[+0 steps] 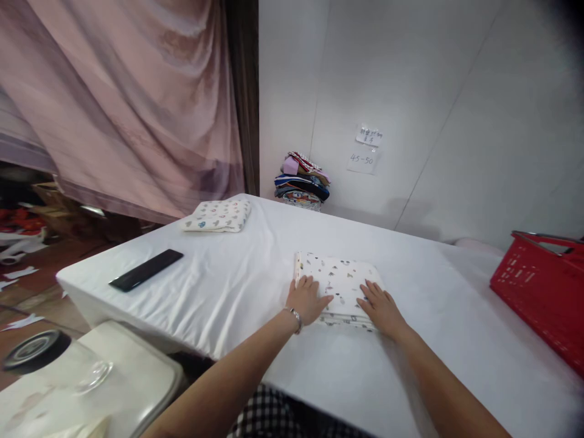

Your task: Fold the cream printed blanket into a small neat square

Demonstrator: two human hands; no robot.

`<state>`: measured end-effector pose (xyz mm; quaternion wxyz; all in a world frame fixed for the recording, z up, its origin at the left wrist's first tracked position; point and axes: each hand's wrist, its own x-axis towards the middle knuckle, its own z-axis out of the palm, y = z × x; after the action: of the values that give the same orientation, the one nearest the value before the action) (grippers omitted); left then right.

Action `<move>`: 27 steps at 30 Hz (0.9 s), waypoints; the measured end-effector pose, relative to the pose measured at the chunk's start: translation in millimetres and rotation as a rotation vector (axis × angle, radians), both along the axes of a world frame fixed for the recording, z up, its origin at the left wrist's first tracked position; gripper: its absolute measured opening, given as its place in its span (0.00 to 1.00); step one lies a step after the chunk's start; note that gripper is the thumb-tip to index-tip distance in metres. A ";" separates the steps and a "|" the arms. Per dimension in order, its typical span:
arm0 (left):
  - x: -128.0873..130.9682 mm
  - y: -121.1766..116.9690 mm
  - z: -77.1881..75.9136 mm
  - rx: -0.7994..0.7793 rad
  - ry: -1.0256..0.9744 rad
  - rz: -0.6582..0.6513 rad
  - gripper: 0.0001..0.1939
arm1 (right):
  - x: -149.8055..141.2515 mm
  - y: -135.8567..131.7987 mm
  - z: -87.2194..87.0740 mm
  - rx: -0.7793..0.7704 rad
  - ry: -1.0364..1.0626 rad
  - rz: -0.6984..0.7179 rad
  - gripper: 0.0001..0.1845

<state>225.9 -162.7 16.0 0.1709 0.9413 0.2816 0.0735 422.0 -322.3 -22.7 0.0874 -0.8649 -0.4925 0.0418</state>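
A folded white cloth with a small scattered print [340, 280] lies flat on the white-covered table [255, 274] in front of me. My left hand [308, 299] rests on its left front part, fingers spread, with a bracelet at the wrist. On the right side of the cloth lies my right hand [381, 306], its fingers also stretched out and apart. Both palms face down, and neither hand grips the cloth. Several folded layers show along its near edge. Another folded printed cloth [219, 216] sits at the table's far left corner.
A black flat object [146, 269] lies on the table's left. The red plastic basket [542, 292] stands at the right edge. A stack of folded fabrics [302, 181] is by the wall. At lower left, a clear jar with a black lid [68, 359] is on a white surface.
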 end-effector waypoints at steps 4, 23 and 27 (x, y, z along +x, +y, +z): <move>23.7 25.4 3.7 0.063 0.001 0.069 0.37 | -1.8 0.7 1.7 -0.002 0.010 -0.011 0.30; 19.5 47.6 -25.2 -0.061 0.025 0.134 0.37 | 47.6 60.6 4.8 0.021 0.009 -0.090 0.31; 19.3 45.6 -20.2 -0.037 0.075 0.131 0.37 | 49.3 57.6 -1.6 0.016 -0.014 -0.081 0.31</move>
<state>245.1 -117.2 -4.2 0.1725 0.9197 0.3499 0.0440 471.3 -264.6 -24.3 0.0925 -0.8838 -0.4578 0.0284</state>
